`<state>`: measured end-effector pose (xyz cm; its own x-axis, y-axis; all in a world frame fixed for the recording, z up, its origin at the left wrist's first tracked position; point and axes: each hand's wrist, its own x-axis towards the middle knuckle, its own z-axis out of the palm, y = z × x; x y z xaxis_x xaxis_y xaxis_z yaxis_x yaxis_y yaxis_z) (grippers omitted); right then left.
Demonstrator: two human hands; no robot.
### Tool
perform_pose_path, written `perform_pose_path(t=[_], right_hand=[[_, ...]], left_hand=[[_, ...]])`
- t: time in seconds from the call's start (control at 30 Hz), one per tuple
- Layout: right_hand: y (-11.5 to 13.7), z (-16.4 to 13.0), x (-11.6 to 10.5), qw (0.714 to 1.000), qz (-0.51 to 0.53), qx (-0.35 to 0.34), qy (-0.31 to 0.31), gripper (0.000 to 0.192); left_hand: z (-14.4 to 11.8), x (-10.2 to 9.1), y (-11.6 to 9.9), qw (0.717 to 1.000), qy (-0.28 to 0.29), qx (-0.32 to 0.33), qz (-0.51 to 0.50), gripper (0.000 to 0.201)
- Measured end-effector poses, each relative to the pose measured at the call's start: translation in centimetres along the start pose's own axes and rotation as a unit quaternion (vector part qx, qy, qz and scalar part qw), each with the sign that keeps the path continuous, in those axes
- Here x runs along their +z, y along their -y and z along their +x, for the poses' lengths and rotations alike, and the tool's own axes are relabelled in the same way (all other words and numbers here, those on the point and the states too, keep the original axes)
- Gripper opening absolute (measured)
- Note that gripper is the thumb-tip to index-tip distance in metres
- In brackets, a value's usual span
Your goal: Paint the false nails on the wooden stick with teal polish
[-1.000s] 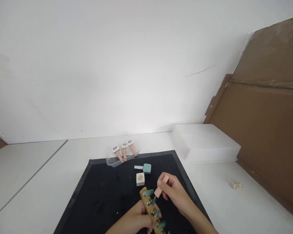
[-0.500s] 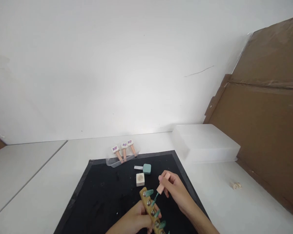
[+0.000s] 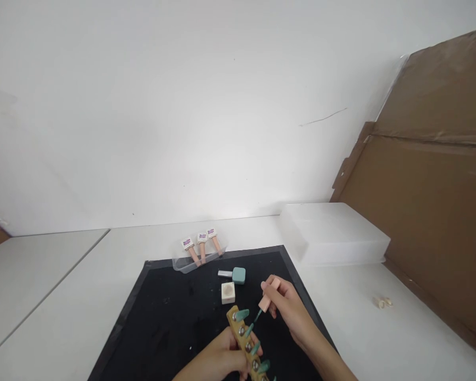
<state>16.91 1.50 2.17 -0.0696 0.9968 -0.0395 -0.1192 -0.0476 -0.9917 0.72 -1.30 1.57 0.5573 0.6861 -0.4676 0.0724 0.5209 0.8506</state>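
Note:
My left hand (image 3: 218,360) grips a wooden holder strip (image 3: 238,325) that carries several teal false nails (image 3: 243,314) on metal studs, low over the black mat (image 3: 174,312). My right hand (image 3: 287,307) pinches a pink polish brush cap (image 3: 268,295), its brush tip pointing down-left beside the nails near the strip's top. A teal polish bottle (image 3: 235,274) lies on its side on the mat, and a cream square bottle (image 3: 228,291) stands just in front of it.
A clear tray (image 3: 190,262) with three pink-handled bottles (image 3: 201,244) sits at the mat's far edge. A white plastic box (image 3: 333,233) stands at the right, brown cardboard (image 3: 432,201) leans behind it. A small cream piece (image 3: 383,301) lies on the white table (image 3: 400,344).
My right hand has drawn the pink brush cap slightly right and away from the nails. The left hand and the wooden strip have stayed put.

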Motion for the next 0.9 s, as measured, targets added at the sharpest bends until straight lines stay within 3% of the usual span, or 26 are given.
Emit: perform_pose_path(t=[0.3,0.7,0.9], right_hand=[[0.7,-0.5,0.2,0.999,0.006,-0.002,0.05,0.028],[0.6,-0.2,0.2,1.0,-0.01,-0.002,-0.006,0.022],[1.2,-0.7,0.4,0.999,0.026,-0.001,0.028,0.021]], left_hand=[[0.0,0.0,-0.1,1.0,-0.006,-0.002,0.004,0.031],[-0.2,0.0,-0.2,1.0,0.001,0.006,-0.007,0.03],[0.1,-0.2,0.0,1.0,-0.004,0.001,-0.002,0.031]])
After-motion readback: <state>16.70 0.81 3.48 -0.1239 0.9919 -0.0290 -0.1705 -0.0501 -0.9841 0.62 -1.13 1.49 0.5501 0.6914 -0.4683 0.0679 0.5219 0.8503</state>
